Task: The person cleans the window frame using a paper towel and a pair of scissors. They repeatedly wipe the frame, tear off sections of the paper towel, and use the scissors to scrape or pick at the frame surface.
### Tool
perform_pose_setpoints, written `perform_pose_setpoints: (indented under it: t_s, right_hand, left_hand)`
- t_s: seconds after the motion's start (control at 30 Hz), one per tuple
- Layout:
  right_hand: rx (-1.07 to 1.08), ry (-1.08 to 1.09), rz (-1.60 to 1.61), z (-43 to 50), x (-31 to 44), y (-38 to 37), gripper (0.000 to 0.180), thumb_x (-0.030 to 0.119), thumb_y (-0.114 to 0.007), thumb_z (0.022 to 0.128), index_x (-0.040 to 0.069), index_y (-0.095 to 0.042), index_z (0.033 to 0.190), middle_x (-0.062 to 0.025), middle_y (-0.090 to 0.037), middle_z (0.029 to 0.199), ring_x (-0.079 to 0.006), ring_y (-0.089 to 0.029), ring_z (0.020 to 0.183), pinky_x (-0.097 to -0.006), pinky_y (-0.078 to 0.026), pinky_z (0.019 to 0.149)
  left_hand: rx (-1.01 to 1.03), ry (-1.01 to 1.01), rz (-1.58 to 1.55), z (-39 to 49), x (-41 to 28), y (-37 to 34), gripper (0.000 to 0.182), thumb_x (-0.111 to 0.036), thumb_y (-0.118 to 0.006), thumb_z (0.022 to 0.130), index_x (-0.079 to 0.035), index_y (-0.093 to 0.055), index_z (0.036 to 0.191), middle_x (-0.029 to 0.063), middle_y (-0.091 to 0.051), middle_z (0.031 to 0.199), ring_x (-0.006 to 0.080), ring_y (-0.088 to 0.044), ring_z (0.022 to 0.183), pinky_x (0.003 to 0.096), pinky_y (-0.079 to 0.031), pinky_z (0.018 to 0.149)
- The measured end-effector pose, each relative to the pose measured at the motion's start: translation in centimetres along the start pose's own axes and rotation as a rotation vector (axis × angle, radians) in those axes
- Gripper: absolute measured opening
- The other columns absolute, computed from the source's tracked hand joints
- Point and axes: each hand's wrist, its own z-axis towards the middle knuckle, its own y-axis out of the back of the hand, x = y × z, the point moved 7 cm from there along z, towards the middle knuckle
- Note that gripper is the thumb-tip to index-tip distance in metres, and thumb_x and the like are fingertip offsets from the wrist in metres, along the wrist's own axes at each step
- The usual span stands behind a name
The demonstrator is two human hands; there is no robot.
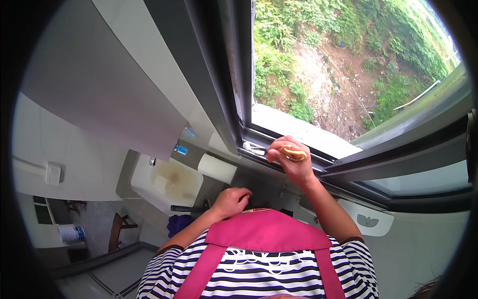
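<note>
My right hand point(289, 157) is closed around the yellowish handle point(295, 153) of a brush-like tool, at the bottom track of an open window point(257, 138). White material, perhaps bristles or foam point(254, 148), lies in the track's corner just left of my fingers; whether it belongs to the tool is unclear. My left hand point(233, 202) hangs low by the front of the pink apron point(269, 230), its fingers curled, with nothing visible in it. Its palm side is hidden.
A white washbasin point(168, 183) with cloudy brownish water is at the left, beside a white roll or cylinder point(217, 168). Near my left forearm lie a purple cloth point(179, 225) and a dark handle point(182, 208). A window sash point(410, 149) stands at the right.
</note>
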Motion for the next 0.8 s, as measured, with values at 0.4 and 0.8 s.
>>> perform_pose_setpoints:
  t_s: [0.4, 0.8]
  right_hand:
    - [-0.004, 0.325, -0.374, 2.7, 1.9, -2.5, 0.006, 0.000, -0.075, 0.090, 0.001, -0.071, 0.094, -0.0082, -0.066, 0.085, -0.0174, -0.066, 0.070, -0.0293, -0.053, 0.064]
    - [-0.105, 0.242, -0.407, -1.0, 3.5, -2.2, 0.004, -0.005, -0.069, 0.094, -0.004, -0.071, 0.097, -0.0088, -0.065, 0.092, -0.0136, -0.069, 0.074, -0.0249, -0.057, 0.064]
  left_hand:
    - [0.016, -0.042, 0.091, -0.1, -0.4, -0.6, 0.019, -0.017, -0.061, 0.092, -0.006, -0.075, 0.100, 0.0172, -0.073, 0.092, 0.0390, -0.070, 0.085, 0.0470, -0.057, 0.076]
    - [-0.036, -0.045, 0.147, -2.7, 1.0, 0.3, 0.017, -0.017, -0.064, 0.092, -0.008, -0.074, 0.102, 0.0147, -0.073, 0.091, 0.0359, -0.070, 0.087, 0.0461, -0.056, 0.077]
